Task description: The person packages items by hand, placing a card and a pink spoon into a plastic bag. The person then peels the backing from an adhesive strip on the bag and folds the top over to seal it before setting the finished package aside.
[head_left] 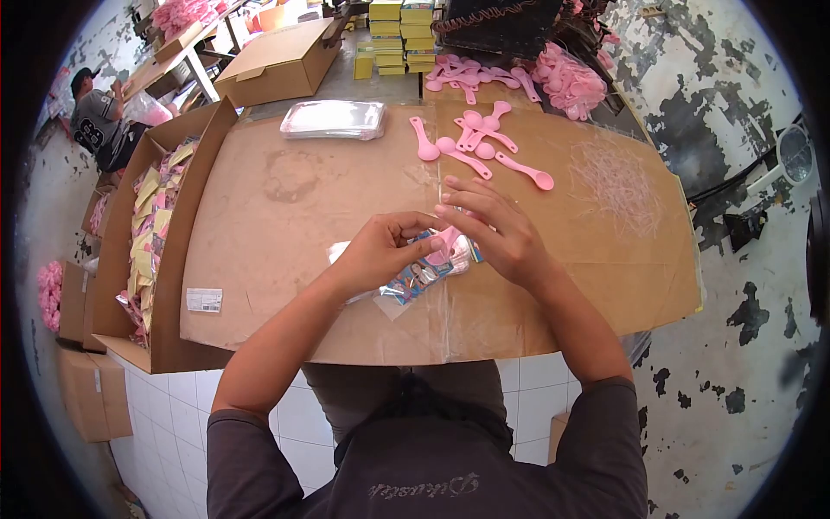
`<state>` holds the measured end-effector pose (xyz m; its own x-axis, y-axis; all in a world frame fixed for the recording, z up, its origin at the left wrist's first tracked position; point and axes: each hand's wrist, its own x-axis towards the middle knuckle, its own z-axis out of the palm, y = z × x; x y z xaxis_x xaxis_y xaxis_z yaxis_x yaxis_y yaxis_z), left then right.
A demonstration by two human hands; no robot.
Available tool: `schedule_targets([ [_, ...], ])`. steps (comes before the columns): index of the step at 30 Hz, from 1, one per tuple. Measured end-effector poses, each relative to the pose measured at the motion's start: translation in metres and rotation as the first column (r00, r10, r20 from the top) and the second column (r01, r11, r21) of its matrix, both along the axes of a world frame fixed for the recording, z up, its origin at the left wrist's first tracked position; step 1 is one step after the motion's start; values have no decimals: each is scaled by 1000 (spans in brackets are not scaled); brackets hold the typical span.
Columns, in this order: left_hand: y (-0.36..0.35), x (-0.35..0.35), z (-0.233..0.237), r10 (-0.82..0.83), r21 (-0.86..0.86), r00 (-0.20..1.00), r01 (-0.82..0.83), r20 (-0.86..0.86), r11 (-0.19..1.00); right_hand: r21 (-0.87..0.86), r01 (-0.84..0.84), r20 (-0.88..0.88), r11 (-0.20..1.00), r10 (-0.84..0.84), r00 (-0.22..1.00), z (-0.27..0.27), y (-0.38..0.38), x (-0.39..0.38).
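Observation:
My left hand is closed, thumb and finger pinching a pink spoon at the table's middle. Beside it, my right hand holds its fingers stretched and apart, over the spoon's far side; part of the spoon is hidden there. Below both hands lies a clear plastic packet with a blue printed card. Some whitish plastic shows partly under my left wrist. Several loose pink spoons lie on the cardboard just beyond my right hand.
A stack of clear bags lies at the table's back. On the left stands a long carton of packed pieces. Yellow card stacks and more pink spoons stand behind. Thin clear strands lie right. A person sits far left.

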<state>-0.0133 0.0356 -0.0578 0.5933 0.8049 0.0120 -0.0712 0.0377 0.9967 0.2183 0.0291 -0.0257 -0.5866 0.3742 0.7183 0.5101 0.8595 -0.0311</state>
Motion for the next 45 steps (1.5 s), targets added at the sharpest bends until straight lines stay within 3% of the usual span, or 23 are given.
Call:
schedule_targets([
  [7,-3,0,8,-46,-24,995,44,-85,999,120,88,76,989,-98,992,-1,3,7],
  [10,-3,0,3,-53,3,998,53,-30,999,66,67,11,996,-67,998,5,-7,-7],
  [13,-3,-1,4,-30,26,999,29,27,999,-147,-27,-35,989,22,999,-7,-15,-9],
  [16,-4,-1,6,11,61,1000,-11,-2,998,-238,-233,-185,943,191,964,-11,-15,-20],
  [19,-1,-5,5,-35,-47,999,33,-41,998,-489,-189,-324,852,23,946,4,-17,-15],
  [22,2,-8,8,-90,-69,991,83,-98,994,-507,-312,-293,804,179,939,7,-2,-2],
  [25,4,-6,-1,-179,-67,984,177,-24,982,-597,-388,-327,702,229,917,11,-6,2],
  [28,4,-9,2,-218,-180,976,210,-28,961,-621,-434,-371,652,243,896,32,-10,-2],
  [31,-6,-5,19,-40,39,995,37,95,999,-421,-371,-424,827,183,887,71,-19,1],
  [33,-3,-7,18,2,142,997,-12,72,990,-304,-48,5,951,52,999,111,-35,3],
  [34,-2,-7,20,16,185,997,-31,81,982,-188,94,212,978,-53,976,122,-40,4],
  [37,-5,-7,23,33,329,998,-49,55,943,-212,174,109,962,-154,982,118,-33,8],
  [39,-13,-5,31,44,479,999,-44,10,877,-311,143,4,939,-149,989,114,-39,4],
  [40,-15,-5,38,9,482,998,18,-55,876,-362,121,-47,924,-147,988,113,-40,1],
  [43,-28,7,53,100,566,994,-56,-47,823,-416,93,-87,905,-141,986,106,-38,-2],
  [45,-28,10,52,98,488,995,-70,-33,870,-461,71,-94,885,-128,987,105,-41,-6],
])
